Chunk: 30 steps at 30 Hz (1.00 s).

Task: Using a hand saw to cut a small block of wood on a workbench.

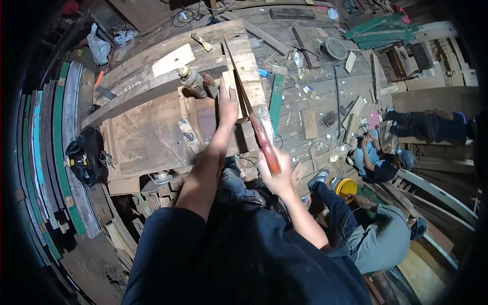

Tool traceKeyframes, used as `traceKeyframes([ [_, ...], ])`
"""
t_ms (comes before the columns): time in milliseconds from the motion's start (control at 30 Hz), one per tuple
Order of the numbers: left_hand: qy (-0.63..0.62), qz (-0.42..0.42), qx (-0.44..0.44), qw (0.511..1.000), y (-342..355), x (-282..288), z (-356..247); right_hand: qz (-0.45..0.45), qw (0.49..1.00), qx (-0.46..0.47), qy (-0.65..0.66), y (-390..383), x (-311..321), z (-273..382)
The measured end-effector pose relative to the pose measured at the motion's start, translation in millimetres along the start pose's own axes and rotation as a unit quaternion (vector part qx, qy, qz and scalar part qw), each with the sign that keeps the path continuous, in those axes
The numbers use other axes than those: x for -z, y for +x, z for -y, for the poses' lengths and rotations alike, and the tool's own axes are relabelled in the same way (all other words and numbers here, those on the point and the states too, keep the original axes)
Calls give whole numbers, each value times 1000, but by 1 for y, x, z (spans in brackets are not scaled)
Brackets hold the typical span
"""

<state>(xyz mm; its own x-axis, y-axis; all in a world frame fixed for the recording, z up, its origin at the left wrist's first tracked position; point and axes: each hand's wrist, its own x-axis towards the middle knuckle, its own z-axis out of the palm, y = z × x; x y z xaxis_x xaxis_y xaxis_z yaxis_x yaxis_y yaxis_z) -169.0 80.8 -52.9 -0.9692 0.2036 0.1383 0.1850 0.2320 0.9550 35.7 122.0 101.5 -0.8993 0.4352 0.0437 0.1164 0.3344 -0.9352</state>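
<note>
My right hand [277,173] grips the reddish wooden handle of a hand saw [252,112], whose thin blade runs up and away beside a long plank [247,66]. My left hand [228,104] presses flat on a small pale wood piece [231,81] lying on the worn wooden workbench [147,134], just left of the blade. The plank lies lengthwise across the bench, tilted away from me.
A bottle-like object [192,80] and a pale board [174,60] lie on the bench. A black bag [84,155] sits at the left by stacked green and grey planks [56,152]. Two people [373,231] crouch at the right near a yellow container [345,188]. Scrap wood litters the floor.
</note>
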Motion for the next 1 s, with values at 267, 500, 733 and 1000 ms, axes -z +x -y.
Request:
traceKeyframes([
  [267,61,-10,52,997,2,3,1,-37,998,26,45,84,-48,-32],
  [500,34,5,13,999,4,13,9,26,997,-74,-4,-45,4,6],
  [733,39,18,33,999,3,7,2,-5,991,-122,-53,-101,36,47],
  [1000,26,32,29,999,10,-1,15,-64,996,54,38,83,-50,-38],
])
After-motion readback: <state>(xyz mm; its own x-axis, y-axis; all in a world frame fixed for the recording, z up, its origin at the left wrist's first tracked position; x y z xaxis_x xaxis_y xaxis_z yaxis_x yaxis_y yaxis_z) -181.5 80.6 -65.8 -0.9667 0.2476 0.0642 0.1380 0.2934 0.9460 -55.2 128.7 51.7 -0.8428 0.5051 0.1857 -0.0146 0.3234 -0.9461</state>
